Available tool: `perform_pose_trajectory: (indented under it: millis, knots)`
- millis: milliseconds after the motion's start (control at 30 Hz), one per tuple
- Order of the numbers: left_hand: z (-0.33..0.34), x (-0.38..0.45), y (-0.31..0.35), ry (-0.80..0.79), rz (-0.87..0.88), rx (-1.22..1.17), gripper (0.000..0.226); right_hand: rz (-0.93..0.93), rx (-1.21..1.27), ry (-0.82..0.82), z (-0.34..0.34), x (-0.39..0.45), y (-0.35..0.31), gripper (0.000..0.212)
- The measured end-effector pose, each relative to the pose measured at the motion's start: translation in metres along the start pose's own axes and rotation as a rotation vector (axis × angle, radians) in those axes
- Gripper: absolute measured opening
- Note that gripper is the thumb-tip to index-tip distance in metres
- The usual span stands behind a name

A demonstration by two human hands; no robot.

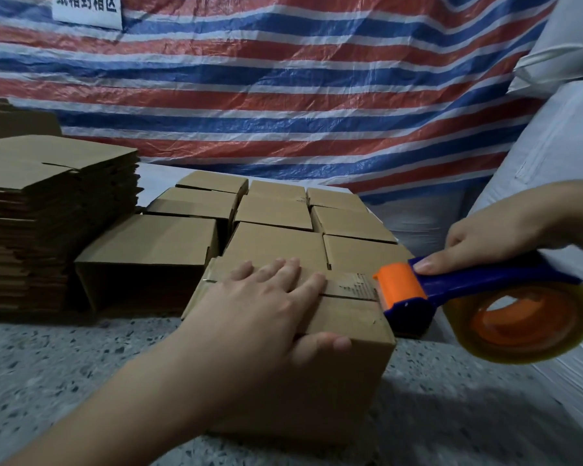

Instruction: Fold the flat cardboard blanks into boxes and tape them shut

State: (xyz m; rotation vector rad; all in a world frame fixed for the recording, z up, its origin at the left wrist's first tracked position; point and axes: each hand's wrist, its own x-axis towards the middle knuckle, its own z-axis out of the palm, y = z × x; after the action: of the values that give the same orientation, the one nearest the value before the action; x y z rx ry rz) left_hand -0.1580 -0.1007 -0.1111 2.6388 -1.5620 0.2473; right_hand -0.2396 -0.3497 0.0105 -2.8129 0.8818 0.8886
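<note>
A folded brown cardboard box point(344, 331) stands on the speckled floor in front of me. My left hand point(270, 297) lies flat on its top flaps, fingers spread, thumb over the near edge. My right hand point(495, 237) grips a blue and orange tape dispenser point(458, 290) with a roll of clear tape point(522, 321). The dispenser's orange head touches the box's right top edge at the seam, and a strip of tape runs along the seam. A tall stack of flat cardboard blanks point(48, 203) stands at the left.
Several taped boxes point(303, 213) sit in rows behind the one I hold. One box point(145, 253) lies on its side with its open end toward me. A red, white and blue striped tarp point(283, 89) hangs behind. A large white sack point(559, 136) fills the right.
</note>
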Motion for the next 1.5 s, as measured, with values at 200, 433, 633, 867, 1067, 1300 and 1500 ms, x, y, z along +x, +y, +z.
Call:
perform_pose_trajectory:
  millis: [200, 433, 633, 867, 1067, 1300, 1500]
  knots:
    - [-0.008, 0.002, 0.001, -0.054, 0.043, -0.001, 0.084, -0.039, 0.01, 0.0, 0.005, 0.012, 0.001, 0.083]
    - [-0.002, 0.025, 0.039, 0.004, 0.149, -0.078, 0.082, -0.056, 0.03, -0.017, 0.009, 0.014, 0.007, 0.081]
    - [0.005, 0.025, 0.038, 0.016, 0.127, -0.047, 0.079, -0.039, 0.061, 0.132, 0.016, 0.034, 0.021, 0.115]
    - [0.007, 0.022, 0.04, 0.058, 0.149, -0.036, 0.078, 0.0, -0.131, 0.087, 0.027, 0.022, 0.025, 0.101]
    - [0.004, 0.02, 0.042, 0.099, 0.155, -0.025, 0.07, 0.007, -0.366, 0.323, 0.054, 0.039, -0.011, 0.077]
    - [0.006, 0.018, 0.041, 0.128, 0.163, -0.049, 0.071, 0.054, -0.113, 0.519, 0.133, 0.08, 0.007, 0.064]
    - [0.008, 0.018, 0.04, 0.137, 0.172, -0.019, 0.083, 0.096, 0.045, 0.812, 0.199, 0.092, 0.0, 0.061]
